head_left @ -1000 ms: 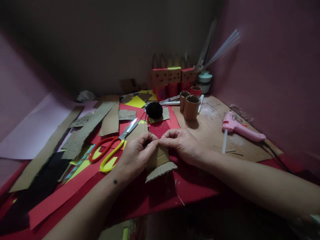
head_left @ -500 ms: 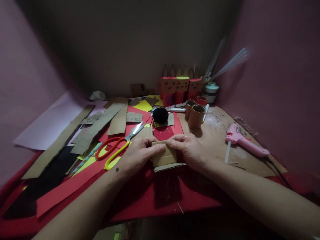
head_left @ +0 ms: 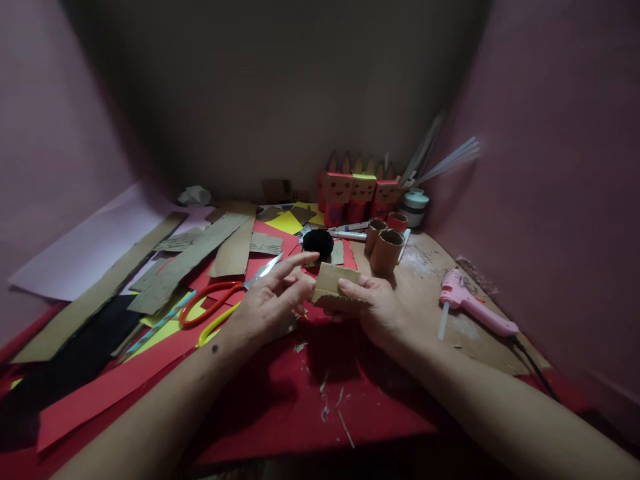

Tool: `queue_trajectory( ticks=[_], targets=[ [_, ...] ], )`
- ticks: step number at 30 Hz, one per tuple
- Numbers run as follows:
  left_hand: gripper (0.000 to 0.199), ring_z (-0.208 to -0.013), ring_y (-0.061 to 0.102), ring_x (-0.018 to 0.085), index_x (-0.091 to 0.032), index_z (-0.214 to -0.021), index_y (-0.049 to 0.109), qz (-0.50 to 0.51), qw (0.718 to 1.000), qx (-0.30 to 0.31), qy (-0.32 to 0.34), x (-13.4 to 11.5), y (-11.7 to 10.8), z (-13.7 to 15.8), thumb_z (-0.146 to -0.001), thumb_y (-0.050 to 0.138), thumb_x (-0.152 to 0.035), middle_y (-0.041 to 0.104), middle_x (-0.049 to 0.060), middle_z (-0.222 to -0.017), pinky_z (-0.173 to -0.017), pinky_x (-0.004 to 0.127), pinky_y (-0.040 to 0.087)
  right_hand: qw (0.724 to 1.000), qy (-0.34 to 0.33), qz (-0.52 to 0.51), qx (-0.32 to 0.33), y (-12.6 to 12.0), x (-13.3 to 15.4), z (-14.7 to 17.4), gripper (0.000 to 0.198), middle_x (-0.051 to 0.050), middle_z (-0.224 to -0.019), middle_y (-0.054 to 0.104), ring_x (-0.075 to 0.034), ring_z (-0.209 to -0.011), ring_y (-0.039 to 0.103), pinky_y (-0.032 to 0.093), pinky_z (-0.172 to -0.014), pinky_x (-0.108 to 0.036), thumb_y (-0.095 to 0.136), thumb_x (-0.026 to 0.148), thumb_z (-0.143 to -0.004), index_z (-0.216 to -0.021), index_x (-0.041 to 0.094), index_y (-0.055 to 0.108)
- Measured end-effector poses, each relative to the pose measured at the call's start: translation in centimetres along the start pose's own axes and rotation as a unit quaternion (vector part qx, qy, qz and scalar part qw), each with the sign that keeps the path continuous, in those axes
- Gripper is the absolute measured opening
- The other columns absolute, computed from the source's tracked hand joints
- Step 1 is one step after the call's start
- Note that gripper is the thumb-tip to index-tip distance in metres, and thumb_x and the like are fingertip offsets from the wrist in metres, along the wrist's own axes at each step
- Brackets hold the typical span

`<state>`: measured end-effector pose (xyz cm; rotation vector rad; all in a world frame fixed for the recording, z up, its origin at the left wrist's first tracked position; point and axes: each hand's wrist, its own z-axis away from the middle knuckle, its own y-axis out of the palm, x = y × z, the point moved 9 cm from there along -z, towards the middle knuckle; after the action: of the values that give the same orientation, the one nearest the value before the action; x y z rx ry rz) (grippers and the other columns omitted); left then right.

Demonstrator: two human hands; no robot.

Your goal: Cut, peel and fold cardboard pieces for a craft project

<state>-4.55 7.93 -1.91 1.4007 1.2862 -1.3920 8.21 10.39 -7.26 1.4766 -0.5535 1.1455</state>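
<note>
Dim light, pinkish side walls [head_left: 560,167], dark grey back wall [head_left: 280,87], red-covered table [head_left: 385,413]

The left hand [head_left: 273,303] and right hand [head_left: 381,305] are bare, as are the 2 forearms [head_left: 160,397]; 1 small, round, dark spot [head_left: 215,348] marks the left wrist [head_left: 229,339], near its upper side.

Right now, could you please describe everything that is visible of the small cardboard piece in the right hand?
The small cardboard piece is light brown and roughly rectangular, with a plain upper face and a darker, rough-looking lower edge. It is held tilted above the red tabletop. The right hand grips its right side, with the thumb on the upper face; the underside is mostly hidden. The left hand is close to its left edge, but I cannot tell whether they touch.
</note>
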Motion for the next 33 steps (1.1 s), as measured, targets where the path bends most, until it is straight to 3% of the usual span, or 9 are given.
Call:
queue_trajectory(
  ticks=[3, 6, 10, 15, 21, 24, 27, 33],
  targets=[
    [0.021, -0.096, 0.059, 0.022, -0.023, -0.097, 0.07, -0.112, 0.99, 0.025, 0.082, -1.5, 1.0, 0.3, -0.076, 0.07, -0.028, 0.064, 0.005, -0.102, -0.085, 0.033, 0.048, 1.0, -0.003, -0.021, 0.011, 0.2, -0.2, -0.2, 0.027, -0.006, -0.07, 0.07, -0.017, -0.055, 0.063, 0.052, -0.052, -0.029, 0.077, 0.033, -0.066, -0.083, 0.012, 0.07],
    [0.007, -0.091, 0.059, 0.021, -0.019, -0.079, 0.067, -0.138, 0.983, -0.05, 0.108, -1.8, 0.6, 0.5, -0.08, 0.063, -0.026, 0.064, 0.004, -0.09, -0.084, 0.033, 0.047, 1.0, -0.008, -0.019, 0.023, 0.6, -0.5, -0.2, 0.03, -0.005, -0.073, 0.071, -0.017, -0.055, 0.063, 0.051, -0.049, -0.028, 0.075, 0.03, -0.067, -0.093, 0.016, 0.07],
    [0.013, -0.07, 0.058, 0.016, -0.019, -0.076, 0.058, -0.088, 0.991, -0.087, 0.043, -0.2, 0.3, 0.5, -0.081, 0.062, -0.03, 0.061, 0.0, -0.075, -0.065, 0.027, 0.047, 0.998, 0.009, -0.027, 0.058, 1.7, -0.4, 0.1, 0.034, -0.005, -0.076, 0.071, -0.019, -0.061, 0.065, 0.053, -0.055, -0.031, 0.069, 0.032, -0.07, -0.101, 0.018, 0.069],
    [0.017, -0.064, 0.06, 0.014, -0.02, -0.083, 0.053, -0.038, 0.994, -0.105, 0.015, 0.6, -0.1, 0.5, -0.079, 0.065, -0.031, 0.062, -0.002, -0.074, -0.061, 0.027, 0.048, 0.993, 0.013, -0.034, 0.115, 2.7, -0.1, 0.7, 0.049, -0.009, -0.081, 0.07, -0.019, -0.061, 0.065, 0.054, -0.06, -0.034, 0.056, 0.057, -0.08, -0.101, 0.015, 0.068],
    [0.041, -0.06, 0.063, 0.014, -0.021, -0.106, 0.049, 0.006, 0.994, -0.105, -0.008, 1.0, 0.1, 0.4, -0.073, 0.071, -0.03, 0.063, -0.004, -0.071, -0.051, 0.023, 0.047, 0.996, -0.043, 0.049, 0.065, 1.9, 0.1, 0.8, 0.032, -0.003, -0.069, 0.068, -0.014, -0.057, 0.063, 0.054, -0.058, -0.028, 0.073, 0.038, -0.074, -0.094, 0.014, 0.067],
    [0.036, -0.06, 0.063, 0.016, -0.019, -0.1, 0.057, 0.011, 0.997, -0.074, -0.038, 1.4, 0.5, 0.3, -0.073, 0.071, -0.037, 0.066, 0.001, -0.076, -0.05, 0.025, 0.048, 0.996, -0.043, 0.055, 0.064, 2.0, 0.3, 0.9, 0.03, -0.003, -0.066, 0.068, -0.014, -0.054, 0.063, 0.053, -0.053, -0.026, 0.07, 0.038, -0.076, -0.093, 0.013, 0.068],
    [0.031, -0.05, 0.06, 0.015, -0.018, -0.09, 0.063, 0.019, 0.996, -0.057, -0.065, 2.0, 0.7, 0.2, -0.073, 0.071, -0.042, 0.065, 0.001, -0.067, -0.045, 0.026, 0.045, 0.996, -0.033, 0.052, 0.069, 2.1, 0.4, 0.9, 0.028, -0.005, -0.065, 0.069, -0.013, -0.053, 0.064, 0.051, -0.049, -0.023, 0.07, 0.037, -0.076, -0.09, 0.012, 0.069],
    [0.024, -0.048, 0.058, 0.015, -0.018, -0.085, 0.064, 0.029, 0.996, -0.047, -0.075, 2.7, 0.6, 0.4, -0.077, 0.068, -0.041, 0.064, 0.001, -0.065, -0.043, 0.025, 0.042, 0.996, -0.016, 0.044, 0.073, 2.0, 0.2, 0.7, 0.03, -0.009, -0.074, 0.072, -0.012, -0.05, 0.064, 0.05, -0.046, -0.02, 0.068, 0.033, -0.076, -0.094, 0.009, 0.069]
  ],
)
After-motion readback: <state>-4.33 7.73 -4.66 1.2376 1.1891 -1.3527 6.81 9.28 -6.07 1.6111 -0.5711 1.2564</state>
